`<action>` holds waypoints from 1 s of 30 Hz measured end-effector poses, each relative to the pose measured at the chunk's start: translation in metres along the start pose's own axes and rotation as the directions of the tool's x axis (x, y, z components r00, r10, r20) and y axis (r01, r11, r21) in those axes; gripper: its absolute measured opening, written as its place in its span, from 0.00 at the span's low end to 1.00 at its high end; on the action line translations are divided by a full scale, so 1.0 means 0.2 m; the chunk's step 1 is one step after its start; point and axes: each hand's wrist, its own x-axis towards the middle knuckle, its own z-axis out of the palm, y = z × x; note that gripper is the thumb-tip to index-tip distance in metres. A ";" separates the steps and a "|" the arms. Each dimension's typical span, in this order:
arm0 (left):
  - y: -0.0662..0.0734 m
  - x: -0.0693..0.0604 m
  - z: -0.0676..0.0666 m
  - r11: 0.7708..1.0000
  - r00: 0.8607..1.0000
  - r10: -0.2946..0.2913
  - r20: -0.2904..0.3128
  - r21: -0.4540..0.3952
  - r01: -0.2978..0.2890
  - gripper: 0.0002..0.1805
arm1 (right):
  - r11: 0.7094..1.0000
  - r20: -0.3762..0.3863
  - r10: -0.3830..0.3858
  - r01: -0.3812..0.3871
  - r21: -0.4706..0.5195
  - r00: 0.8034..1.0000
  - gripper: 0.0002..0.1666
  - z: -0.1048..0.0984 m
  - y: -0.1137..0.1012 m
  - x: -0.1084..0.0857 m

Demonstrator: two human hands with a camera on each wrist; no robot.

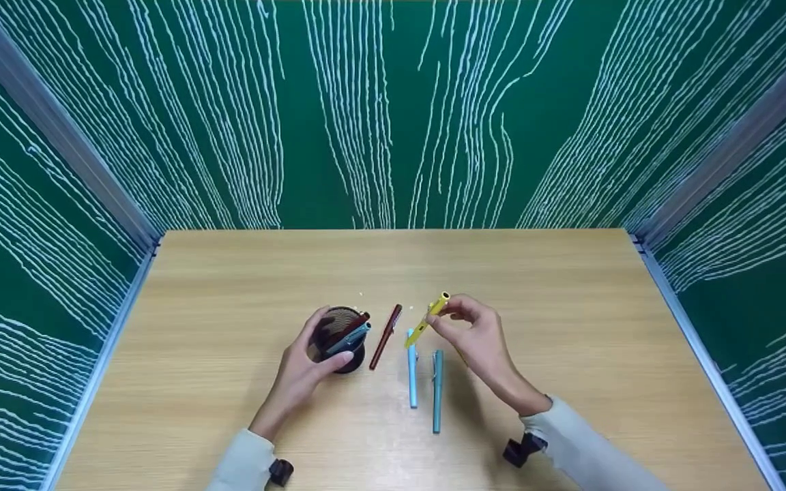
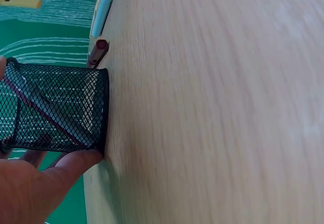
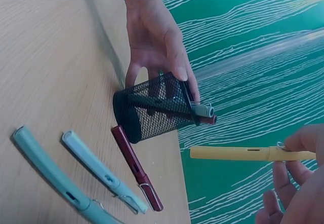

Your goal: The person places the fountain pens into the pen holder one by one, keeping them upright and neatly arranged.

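My left hand (image 1: 297, 372) grips a black mesh pen cup (image 2: 55, 107), which stands on the table, its fingers and thumb round the sides. Inside the cup lean a dark red pen (image 3: 207, 119) and a blue-green pen (image 3: 204, 109), their ends above the rim. To the right, my right hand (image 1: 482, 341) pinches a yellow pen (image 1: 424, 326) by its clip end, held tilted above the table. Below and left of that hand lie a dark red pen (image 1: 385, 337), a light blue pen (image 1: 413, 382) and a teal pen (image 1: 438, 395).
The wooden table (image 1: 229, 273) is bordered by green walls (image 1: 400, 136) with wavy white lines. Metal posts (image 1: 79, 136) stand at the corners. A black wrist device (image 1: 524, 450) is worn at the right sleeve, another (image 1: 281, 471) at the left.
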 end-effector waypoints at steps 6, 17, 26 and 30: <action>0.00 0.00 0.00 1.000 1.000 -0.014 -0.006 0.004 0.014 0.51 | 1.000 0.028 0.000 -0.001 0.013 1.000 0.06 0.04 -0.02 0.00; 0.00 0.00 0.00 1.000 1.000 -0.015 -0.008 0.003 0.016 0.51 | 0.999 0.071 -0.012 0.008 0.047 0.997 0.05 0.08 -0.07 0.02; 0.00 0.00 0.00 1.000 1.000 -0.013 -0.003 -0.012 0.013 0.52 | 0.997 0.074 -0.019 0.013 0.078 0.997 0.06 0.10 -0.11 0.06; 0.00 0.01 0.00 1.000 1.000 -0.007 0.002 -0.013 0.007 0.51 | 0.996 0.067 -0.041 0.035 0.084 0.997 0.06 0.12 -0.11 0.08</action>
